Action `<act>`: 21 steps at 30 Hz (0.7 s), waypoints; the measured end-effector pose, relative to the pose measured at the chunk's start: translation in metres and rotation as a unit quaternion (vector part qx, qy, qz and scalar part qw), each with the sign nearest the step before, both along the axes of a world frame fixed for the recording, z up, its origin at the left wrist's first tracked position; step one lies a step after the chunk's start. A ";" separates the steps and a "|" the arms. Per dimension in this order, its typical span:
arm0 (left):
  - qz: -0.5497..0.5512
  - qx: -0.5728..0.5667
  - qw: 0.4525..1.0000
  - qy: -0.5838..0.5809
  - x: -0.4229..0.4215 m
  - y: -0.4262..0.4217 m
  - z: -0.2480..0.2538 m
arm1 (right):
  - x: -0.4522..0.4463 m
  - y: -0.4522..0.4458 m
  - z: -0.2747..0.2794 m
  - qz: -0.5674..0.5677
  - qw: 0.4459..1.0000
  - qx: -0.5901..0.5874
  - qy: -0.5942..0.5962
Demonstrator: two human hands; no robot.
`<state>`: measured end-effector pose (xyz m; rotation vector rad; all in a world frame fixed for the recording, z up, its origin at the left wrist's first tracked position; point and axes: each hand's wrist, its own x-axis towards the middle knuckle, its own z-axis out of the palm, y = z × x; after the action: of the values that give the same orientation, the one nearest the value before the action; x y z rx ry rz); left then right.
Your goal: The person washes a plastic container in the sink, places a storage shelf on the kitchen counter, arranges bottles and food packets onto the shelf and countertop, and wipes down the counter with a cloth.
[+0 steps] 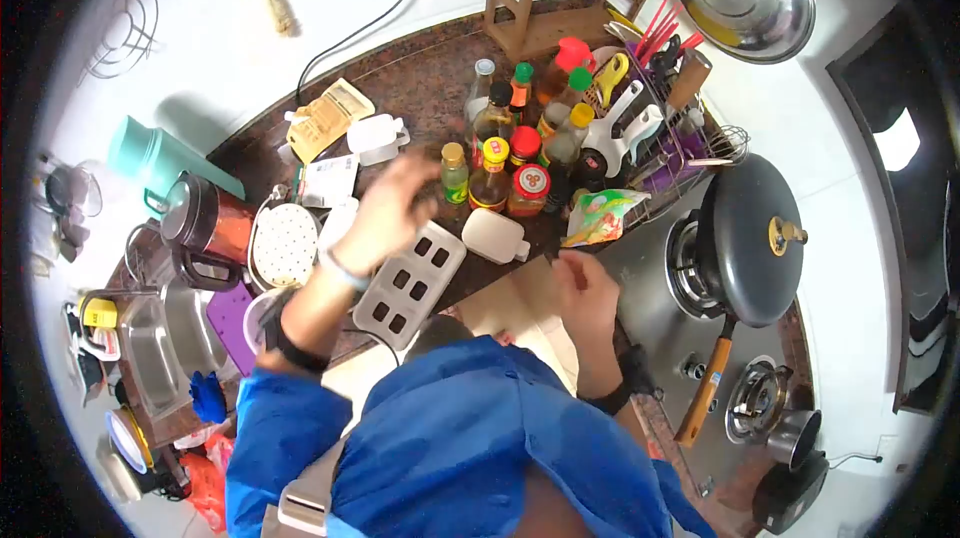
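My left hand (392,213) is over the white tray with several square openings (425,278), its fingers bent and smeared by motion. Just right of its fingertips stands a small bottle with a gold cap (454,176); contact cannot be made out. My right hand (588,296) hovers at the counter's front edge, fingers loosely bent, with nothing visible in it. It is nearest to a colourful packet (603,217) and a white lidded container (495,236). Behind these stand a yellow-capped sauce bottle (491,178) and a red-lidded jar (528,191).
A black pan (755,238) with a wooden handle sits on the stove (650,283) at right. A utensil rack (680,153) stands behind it. At left are a kettle (205,223), a perforated white plate (285,246) and a sink (150,363). A yellowish pouch (332,120) lies at the back.
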<state>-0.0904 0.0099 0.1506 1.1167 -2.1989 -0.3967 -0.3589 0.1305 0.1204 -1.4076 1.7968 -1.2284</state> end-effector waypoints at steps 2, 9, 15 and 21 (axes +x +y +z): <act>-0.016 0.074 0.996 -0.056 0.014 0.032 -0.036 | 0.008 -0.020 0.039 -0.040 0.998 -0.029 0.048; -0.007 0.185 0.974 -0.132 0.028 0.099 -0.105 | -0.006 -0.115 0.142 -0.109 0.959 -0.123 0.233; 0.048 0.102 0.972 -0.207 0.023 0.094 -0.145 | -0.008 -0.191 0.138 0.114 0.834 0.054 0.538; 0.098 0.121 0.974 -0.163 0.014 0.061 -0.160 | -0.014 -0.213 0.107 0.194 0.799 0.132 0.553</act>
<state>-0.0765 0.0708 -0.0097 1.6150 -2.3330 -0.4292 -0.3728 -0.0823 0.2278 -2.3916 2.0098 0.2058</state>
